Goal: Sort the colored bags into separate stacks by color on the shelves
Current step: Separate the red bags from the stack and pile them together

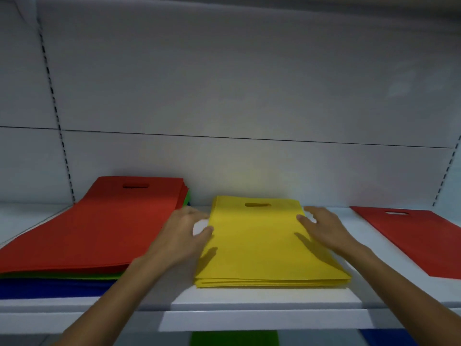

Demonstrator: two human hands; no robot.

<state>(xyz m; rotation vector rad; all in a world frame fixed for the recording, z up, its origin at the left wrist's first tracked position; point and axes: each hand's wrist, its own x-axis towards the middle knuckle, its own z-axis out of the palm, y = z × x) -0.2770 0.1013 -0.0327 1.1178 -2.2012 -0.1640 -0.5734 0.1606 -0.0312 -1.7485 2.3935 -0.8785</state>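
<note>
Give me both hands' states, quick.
Left hand: open, fingers against the left edge of the yellow stack, holding nothing.
Right hand: open, fingers spread over the stack's right edge, holding nothing.

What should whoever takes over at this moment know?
Left hand open, touching the left edge of the stack of flat yellow fabric bags; right hand open, resting on its right edge.
Done: yellow stack in the middle; one flat red fabric bag lies apart at right.
Left: mixed pile at far left, red bags over green and blue, needs sorting.
</note>
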